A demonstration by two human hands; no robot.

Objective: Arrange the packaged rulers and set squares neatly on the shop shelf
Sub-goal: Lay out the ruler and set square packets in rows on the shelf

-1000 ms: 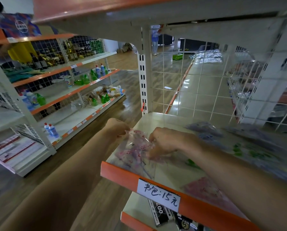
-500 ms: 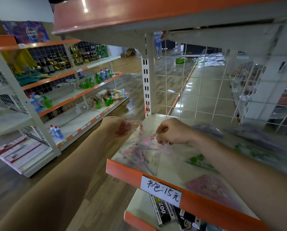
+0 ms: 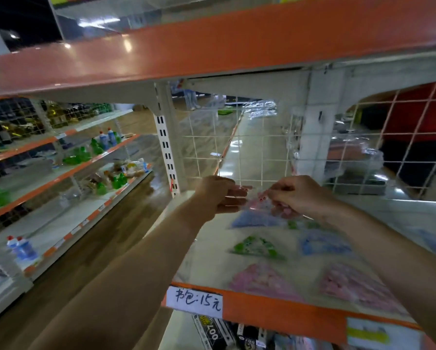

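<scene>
Lower tier: dark boxes (image 3: pixel 213 333), partly hidden. Shelf (image 3: pixel 287 315): orange front edge, handwritten label (image 3: pixel 194 298) at left. Front row on shelf: left pink pack (image 3: pixel 262 281) and right pink pack (image 3: pixel 351 284), lying flat and apart. Next row: green pack (image 3: pixel 256 246), blue pack (image 3: pixel 323 245). Further back: rear blue pack (image 3: pixel 255 219), flat, just below hands. Held pack (image 3: pixel 258 202): clear with pink print, blurred, raised above rear of shelf. Left hand (image 3: pixel 218 195) pinches its left edge. Right hand (image 3: pixel 296 197), fingers curled, pinches its right side. Behind: white wire mesh (image 3: pixel 237 147).
</scene>
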